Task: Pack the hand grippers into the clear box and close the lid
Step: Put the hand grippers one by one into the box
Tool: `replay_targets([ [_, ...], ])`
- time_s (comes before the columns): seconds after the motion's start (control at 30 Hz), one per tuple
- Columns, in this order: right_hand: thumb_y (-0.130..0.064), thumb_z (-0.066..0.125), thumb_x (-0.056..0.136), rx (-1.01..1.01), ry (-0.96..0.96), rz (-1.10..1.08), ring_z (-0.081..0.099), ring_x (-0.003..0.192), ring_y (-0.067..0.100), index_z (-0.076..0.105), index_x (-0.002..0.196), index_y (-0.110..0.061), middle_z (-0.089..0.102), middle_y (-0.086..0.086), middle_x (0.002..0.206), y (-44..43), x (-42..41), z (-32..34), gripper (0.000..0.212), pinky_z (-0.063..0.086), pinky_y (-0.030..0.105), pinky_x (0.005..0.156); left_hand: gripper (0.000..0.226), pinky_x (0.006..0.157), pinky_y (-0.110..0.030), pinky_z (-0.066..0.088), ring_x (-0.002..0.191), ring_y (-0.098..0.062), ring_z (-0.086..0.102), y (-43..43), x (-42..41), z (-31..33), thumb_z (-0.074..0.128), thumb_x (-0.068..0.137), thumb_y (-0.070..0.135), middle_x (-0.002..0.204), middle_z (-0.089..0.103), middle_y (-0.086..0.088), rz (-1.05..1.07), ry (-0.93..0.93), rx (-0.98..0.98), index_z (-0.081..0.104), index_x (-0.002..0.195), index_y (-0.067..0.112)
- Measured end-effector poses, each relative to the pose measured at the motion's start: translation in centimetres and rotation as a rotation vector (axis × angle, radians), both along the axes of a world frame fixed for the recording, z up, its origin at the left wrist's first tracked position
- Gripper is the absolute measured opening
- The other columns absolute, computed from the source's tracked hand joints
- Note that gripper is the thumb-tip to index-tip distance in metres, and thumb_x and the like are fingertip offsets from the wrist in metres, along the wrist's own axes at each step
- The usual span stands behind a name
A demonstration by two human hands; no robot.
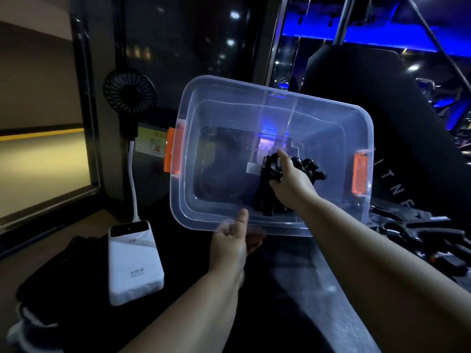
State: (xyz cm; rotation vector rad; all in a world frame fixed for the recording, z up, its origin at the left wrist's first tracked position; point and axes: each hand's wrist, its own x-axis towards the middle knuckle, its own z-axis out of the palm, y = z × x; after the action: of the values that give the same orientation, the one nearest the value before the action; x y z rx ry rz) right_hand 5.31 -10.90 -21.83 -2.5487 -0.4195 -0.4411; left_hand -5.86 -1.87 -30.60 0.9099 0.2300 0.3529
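Note:
A clear plastic box (224, 103) with orange latches (172, 152) is tilted up toward me, its open side facing the camera. My left hand (233, 244) grips its near rim, thumb over the edge. Inside the box, my right hand (290, 180) reaches in and holds a black hand gripper (270, 194) against the bottom. More black hand grippers (418, 233) lie in a pile at the right, below the box. No lid shows clearly.
A white power bank (133, 261) lies at the lower left, cabled to a small black fan (129, 90) behind it. Dark cloth (63, 271) sits beside the power bank. A black padded seat back (377, 98) rises at the right.

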Motion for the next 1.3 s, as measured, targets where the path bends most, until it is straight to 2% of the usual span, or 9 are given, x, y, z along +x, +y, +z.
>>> replay_targets([
  [0.07, -0.016, 0.056, 0.090, -0.036, 0.012, 0.006, 0.061, 0.099, 0.034, 0.014, 0.151, -0.034, 0.061, 0.012, 0.123, 0.7, 0.8, -0.2, 0.077, 0.042, 0.029, 0.072, 0.025, 0.059, -0.028, 0.055, 0.057, -0.020, 0.067, 0.0, 0.1, -0.1, 0.055, 0.095, 0.030, 0.064, 0.069, -0.013, 0.004, 0.000, 0.014, 0.053, 0.084, 0.008],
  [0.23, -0.015, 0.064, 0.086, -0.066, 0.074, -0.004, 0.061, 0.080, 0.028, 0.015, 0.149, -0.036, 0.062, 0.009, 0.092, 1.7, 2.6, -0.4, 0.083, 0.048, 0.031, 0.067, 0.028, 0.070, -0.036, 0.055, 0.066, -0.026, 0.069, 0.2, 0.4, -0.4, 0.058, 0.093, 0.033, 0.071, 0.072, -0.016, 0.008, 0.028, 0.036, 0.054, 0.080, 0.008],
  [0.43, -0.020, 0.066, 0.086, -0.166, 0.049, -0.039, 0.056, 0.112, 0.032, 0.014, 0.150, -0.033, 0.057, 0.013, 0.128, 2.3, 4.5, -0.3, 0.084, 0.043, 0.031, 0.083, 0.030, 0.066, -0.033, 0.055, 0.063, -0.024, 0.068, 0.1, 0.6, -0.6, 0.058, 0.092, 0.033, 0.067, 0.071, -0.014, 0.015, 0.036, 0.037, 0.054, 0.078, 0.007],
  [0.53, -0.025, 0.068, 0.084, -0.228, 0.034, -0.081, 0.053, 0.117, 0.033, 0.020, 0.149, -0.033, 0.052, 0.015, 0.130, 2.4, 5.2, -0.2, 0.081, 0.044, 0.033, 0.087, 0.030, 0.063, -0.031, 0.055, 0.061, -0.024, 0.068, 0.1, 0.8, -0.6, 0.058, 0.092, 0.033, 0.068, 0.071, -0.015, 0.011, 0.036, 0.024, 0.053, 0.085, 0.004],
  [0.67, -0.031, 0.070, 0.080, -0.298, -0.051, -0.127, 0.055, 0.108, 0.037, 0.044, 0.130, -0.028, 0.044, 0.013, 0.126, 2.5, 5.4, 0.0, 0.057, 0.047, 0.036, 0.082, 0.038, 0.062, -0.032, 0.055, 0.061, -0.023, 0.069, 0.0, 0.9, -0.7, 0.059, 0.091, 0.034, 0.066, 0.071, -0.013, 0.014, 0.041, 0.020, 0.053, 0.097, -0.003],
  [0.77, -0.035, 0.066, 0.081, -0.444, -0.145, -0.181, 0.054, 0.109, 0.036, 0.048, 0.130, -0.030, 0.044, 0.011, 0.122, 2.4, 5.3, 0.1, 0.052, 0.046, 0.036, 0.082, 0.035, 0.060, -0.031, 0.055, 0.060, -0.023, 0.068, 0.0, 0.9, -0.8, 0.059, 0.091, 0.033, 0.063, 0.070, -0.010, 0.027, 0.037, 0.019, 0.054, 0.092, -0.001],
  [0.93, -0.047, 0.066, 0.076, -0.594, -0.345, -0.188, 0.033, 0.124, 0.028, 0.053, 0.126, -0.035, 0.043, 0.002, 0.129, 2.3, 5.7, -0.1, 0.053, 0.033, 0.040, 0.098, 0.032, 0.059, -0.029, 0.054, 0.065, -0.027, 0.068, -0.1, 1.0, -0.8, 0.060, 0.090, 0.033, 0.065, 0.070, -0.013, 0.044, 0.036, 0.009, 0.054, 0.085, 0.002],
  [1.1, -0.054, 0.066, 0.076, -0.595, -0.299, -0.113, 0.028, 0.133, 0.019, 0.049, 0.131, -0.035, 0.036, -0.008, 0.141, 2.0, 6.7, -0.7, 0.061, 0.021, 0.047, 0.107, 0.035, 0.058, -0.027, 0.055, 0.068, -0.030, 0.068, -0.1, 1.1, -0.9, 0.060, 0.091, 0.032, 0.071, 0.069, -0.020, 0.049, 0.046, -0.010, 0.055, 0.090, -0.003],
  [1.3, -0.056, 0.063, 0.079, -0.573, -0.265, -0.111, 0.028, 0.136, 0.020, 0.034, 0.141, -0.034, 0.031, -0.010, 0.148, 2.0, 7.4, -1.2, 0.073, 0.018, 0.053, 0.108, 0.033, 0.067, -0.034, 0.056, 0.073, -0.032, 0.068, -0.1, 1.3, -1.0, 0.060, 0.090, 0.034, 0.073, 0.070, -0.019, 0.050, 0.060, 0.018, 0.056, 0.085, 0.001],
])
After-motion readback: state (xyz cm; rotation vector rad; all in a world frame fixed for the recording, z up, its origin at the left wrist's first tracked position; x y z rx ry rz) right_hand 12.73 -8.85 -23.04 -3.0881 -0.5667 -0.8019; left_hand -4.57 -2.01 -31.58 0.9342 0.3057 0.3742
